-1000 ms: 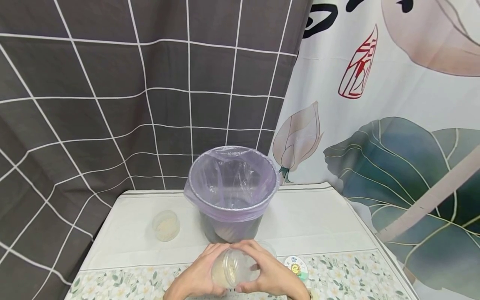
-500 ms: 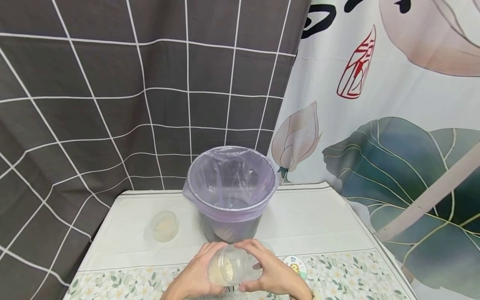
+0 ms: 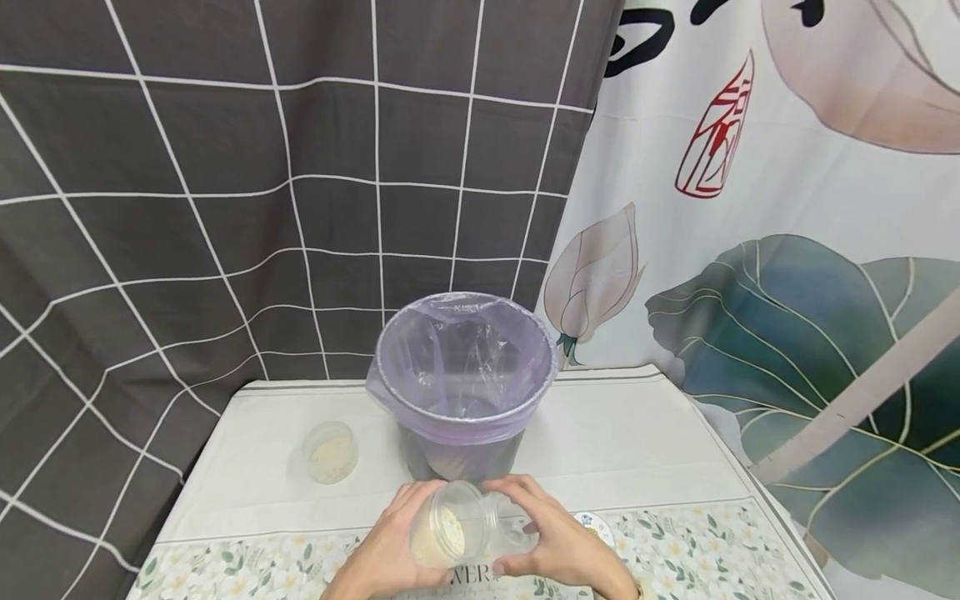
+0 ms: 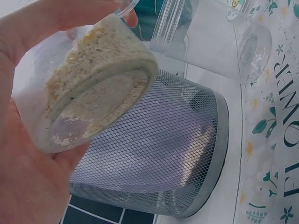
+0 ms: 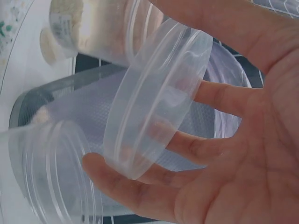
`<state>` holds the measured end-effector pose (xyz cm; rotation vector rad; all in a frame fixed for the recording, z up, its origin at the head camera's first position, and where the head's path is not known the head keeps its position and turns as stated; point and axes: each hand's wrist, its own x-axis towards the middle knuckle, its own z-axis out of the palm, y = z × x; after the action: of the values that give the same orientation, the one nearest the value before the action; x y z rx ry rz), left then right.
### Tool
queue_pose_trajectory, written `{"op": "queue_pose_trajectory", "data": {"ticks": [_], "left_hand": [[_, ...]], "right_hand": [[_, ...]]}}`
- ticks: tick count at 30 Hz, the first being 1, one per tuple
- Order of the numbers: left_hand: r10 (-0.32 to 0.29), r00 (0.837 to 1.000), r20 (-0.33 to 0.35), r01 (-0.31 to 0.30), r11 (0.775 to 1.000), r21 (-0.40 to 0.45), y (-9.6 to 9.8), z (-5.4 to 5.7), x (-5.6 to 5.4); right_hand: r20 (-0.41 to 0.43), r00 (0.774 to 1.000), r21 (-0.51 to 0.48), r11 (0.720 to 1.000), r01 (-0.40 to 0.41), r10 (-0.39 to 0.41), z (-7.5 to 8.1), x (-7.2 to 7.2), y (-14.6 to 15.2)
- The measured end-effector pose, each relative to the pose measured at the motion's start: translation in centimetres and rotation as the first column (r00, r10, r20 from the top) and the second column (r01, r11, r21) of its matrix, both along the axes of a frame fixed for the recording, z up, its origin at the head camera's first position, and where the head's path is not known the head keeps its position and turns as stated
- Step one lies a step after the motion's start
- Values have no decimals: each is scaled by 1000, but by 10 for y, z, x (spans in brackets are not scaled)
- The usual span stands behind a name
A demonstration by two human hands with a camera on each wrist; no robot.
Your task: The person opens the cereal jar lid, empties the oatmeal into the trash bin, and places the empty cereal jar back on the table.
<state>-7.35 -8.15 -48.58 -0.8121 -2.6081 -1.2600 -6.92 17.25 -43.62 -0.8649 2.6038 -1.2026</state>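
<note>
My left hand (image 3: 390, 542) grips a clear plastic jar (image 4: 105, 74) of pale flakes, tipped on its side with its mouth toward the right. My right hand (image 3: 558, 537) holds a translucent round lid (image 5: 156, 100) between thumb and fingers, close to that jar's mouth. Whether lid and jar touch I cannot tell. A second clear jar (image 4: 205, 37), with a ridged neck and nothing visible inside, stands by the bin; my right hand partly hides it in the head view.
A mesh bin (image 3: 465, 450) lined with a purple bag stands just beyond my hands. Left of it sits a clear container (image 3: 331, 452) with pale flakes. A round printed disc (image 3: 597, 527) lies partly behind my right hand. A floral cloth (image 3: 247, 567) covers the table's front.
My hands have drawn slightly apart, the right one shifting to the right. The jar in my left hand has turned, and more of the flakes show through its mouth.
</note>
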Motion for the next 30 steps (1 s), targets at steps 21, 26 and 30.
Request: {"op": "queue_pose_trajectory", "data": {"ticks": [21, 26, 30], "left_hand": [[148, 974, -169, -140, 988, 58, -11, 7, 1], [186, 965, -184, -173, 981, 84, -12, 8, 2], [196, 961, -196, -179, 978, 105, -13, 9, 2]], "right_hand": [[50, 992, 31, 993, 112, -113, -7, -5, 31], [36, 990, 45, 990, 134, -136, -9, -5, 36], [-7, 988, 52, 987, 155, -155, -10, -6, 40]]}}
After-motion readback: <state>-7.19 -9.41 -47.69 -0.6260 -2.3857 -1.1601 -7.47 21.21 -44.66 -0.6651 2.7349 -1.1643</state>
